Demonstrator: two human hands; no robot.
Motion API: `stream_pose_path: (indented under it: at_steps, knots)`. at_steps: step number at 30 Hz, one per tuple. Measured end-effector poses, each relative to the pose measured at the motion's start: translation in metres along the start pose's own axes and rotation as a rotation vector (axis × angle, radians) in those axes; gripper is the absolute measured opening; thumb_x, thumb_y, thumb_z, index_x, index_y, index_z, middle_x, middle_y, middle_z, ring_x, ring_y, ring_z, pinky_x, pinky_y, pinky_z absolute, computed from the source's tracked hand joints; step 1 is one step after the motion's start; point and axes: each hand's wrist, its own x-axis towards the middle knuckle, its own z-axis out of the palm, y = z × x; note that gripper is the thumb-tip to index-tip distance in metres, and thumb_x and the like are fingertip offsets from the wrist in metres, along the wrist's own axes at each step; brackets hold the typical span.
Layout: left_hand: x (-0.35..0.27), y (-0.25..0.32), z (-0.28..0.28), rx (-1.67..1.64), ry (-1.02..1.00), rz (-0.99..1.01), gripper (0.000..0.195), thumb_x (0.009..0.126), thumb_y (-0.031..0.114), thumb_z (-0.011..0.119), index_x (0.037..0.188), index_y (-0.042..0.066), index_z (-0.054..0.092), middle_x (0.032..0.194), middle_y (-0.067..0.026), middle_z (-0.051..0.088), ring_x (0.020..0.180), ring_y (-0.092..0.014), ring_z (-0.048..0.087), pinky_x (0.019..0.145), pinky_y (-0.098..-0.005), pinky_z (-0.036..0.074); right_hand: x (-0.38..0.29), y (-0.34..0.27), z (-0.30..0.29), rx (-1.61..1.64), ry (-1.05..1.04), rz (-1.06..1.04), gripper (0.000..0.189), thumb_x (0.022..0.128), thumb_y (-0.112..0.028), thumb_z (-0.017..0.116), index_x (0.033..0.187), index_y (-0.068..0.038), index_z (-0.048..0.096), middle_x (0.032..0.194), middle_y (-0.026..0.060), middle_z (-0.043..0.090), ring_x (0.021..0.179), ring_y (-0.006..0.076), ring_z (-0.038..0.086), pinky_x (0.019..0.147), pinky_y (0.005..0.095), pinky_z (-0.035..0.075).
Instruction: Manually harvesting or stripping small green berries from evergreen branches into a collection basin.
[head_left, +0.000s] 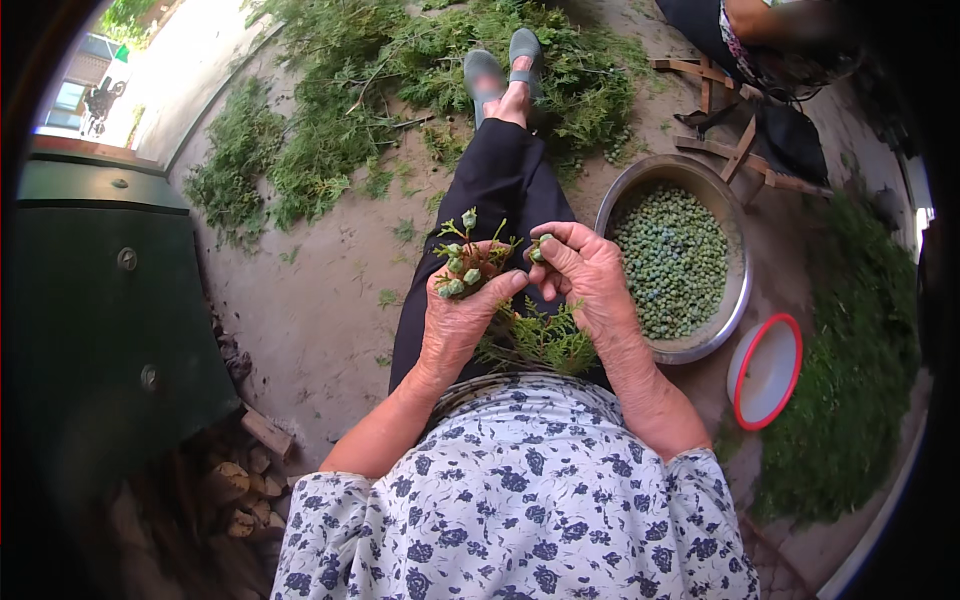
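Note:
My left hand (469, 304) holds a small conifer sprig (471, 255) with several green seed cones on it, above my dark trousers. Close beside it on the right, my right hand (581, 266) grips a green cone (541, 246) between thumb and fingers. A leafy conifer branch (544, 337) lies across my lap below both hands. To the right of my right hand stands a round metal basin (739, 300) holding a heap of green cones (671, 262).
Cut conifer branches (337, 112) lie around my feet. A white bowl with a red rim (765, 371) tilts beside more greenery (840, 360). A wooden folding stool (739, 150) and a person (757, 30) are at the upper right. A dark green metal box (112, 300) and split firewood (266, 431) are left.

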Motion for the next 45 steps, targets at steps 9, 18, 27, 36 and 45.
stream_pose_path:
  at_steps: [9,18,27,36,45]
  knots:
    - [0.002,0.000,-0.006,0.148,-0.068,0.037,0.019,0.079,0.010,0.071,0.094,0.001,0.065,0.079,-0.0008,0.064,0.070,-0.006,0.056,0.061,-0.0216,0.045,-0.004,0.007,0.015,-0.230,-0.028,-0.022,0.016,0.088,-0.010,0.058,0.097,0.004,0.060,0.074,0.0062,0.063,0.056,0.0078,0.059,0.042,0.0172,0.043]
    - [0.002,-0.006,-0.011,-0.039,-0.018,-0.017,0.017,0.084,0.017,0.067,0.092,0.002,0.064,0.071,0.0029,0.057,0.060,-0.006,0.047,0.055,-0.0210,0.038,-0.001,0.009,0.011,-0.081,-0.069,-0.009,0.023,0.090,-0.019,0.058,0.100,0.002,0.061,0.069,0.0022,0.059,0.057,0.0060,0.055,0.046,0.0169,0.041]
    - [0.003,-0.008,-0.015,-0.063,-0.082,-0.049,0.016,0.085,0.018,0.066,0.091,0.003,0.063,0.071,0.0025,0.056,0.063,-0.007,0.047,0.058,-0.0221,0.039,0.002,0.021,0.012,0.022,0.068,-0.047,0.026,0.087,-0.023,0.063,0.099,0.000,0.064,0.064,0.0000,0.056,0.051,0.0032,0.045,0.042,0.0162,0.033]
    - [0.004,-0.012,-0.013,-0.111,-0.122,0.051,0.014,0.081,0.003,0.067,0.095,0.001,0.065,0.089,-0.0006,0.062,0.080,-0.010,0.056,0.073,-0.0246,0.044,-0.004,0.019,0.020,0.100,0.032,0.146,0.030,0.086,-0.025,0.064,0.103,0.000,0.064,0.070,-0.0019,0.058,0.046,0.0014,0.041,0.038,0.0158,0.028]
    - [0.002,-0.011,-0.011,-0.176,-0.035,0.006,0.015,0.078,0.003,0.070,0.092,0.000,0.066,0.087,-0.0029,0.066,0.077,-0.010,0.058,0.070,-0.0231,0.045,-0.001,0.024,0.014,0.036,0.059,0.127,0.029,0.086,-0.023,0.064,0.103,0.000,0.063,0.066,-0.0025,0.055,0.045,0.0019,0.039,0.037,0.0162,0.028]
